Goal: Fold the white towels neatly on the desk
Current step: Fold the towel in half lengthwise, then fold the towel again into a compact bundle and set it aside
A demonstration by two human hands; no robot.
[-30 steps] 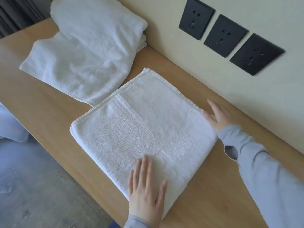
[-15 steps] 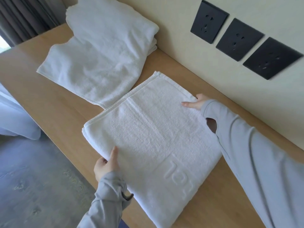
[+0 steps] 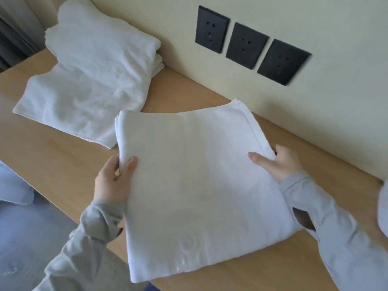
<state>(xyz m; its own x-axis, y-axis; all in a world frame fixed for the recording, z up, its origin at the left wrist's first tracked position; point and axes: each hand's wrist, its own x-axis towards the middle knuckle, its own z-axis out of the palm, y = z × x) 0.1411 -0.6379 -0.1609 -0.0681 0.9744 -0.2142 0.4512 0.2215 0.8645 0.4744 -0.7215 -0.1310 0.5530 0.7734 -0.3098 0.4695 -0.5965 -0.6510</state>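
Pale wooden worktop [image 3: 63, 162]. Your left hand [image 3: 112, 179], right hand [image 3: 279, 164]: grip closed on side edges of square folded towel [image 3: 199, 181]; rumpled towel pile [image 3: 94, 76] behind.

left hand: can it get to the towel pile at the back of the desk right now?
Probably yes, once freed. Only bare desk lies between the left hand and the towel pile. But it grips the left edge of the folded towel, so it would have to let go first.

White towels [image 3: 195, 175], tan wooden desk [image 3: 52, 156], three black sockets [image 3: 245, 46], grey sleeves [image 3: 336, 227].
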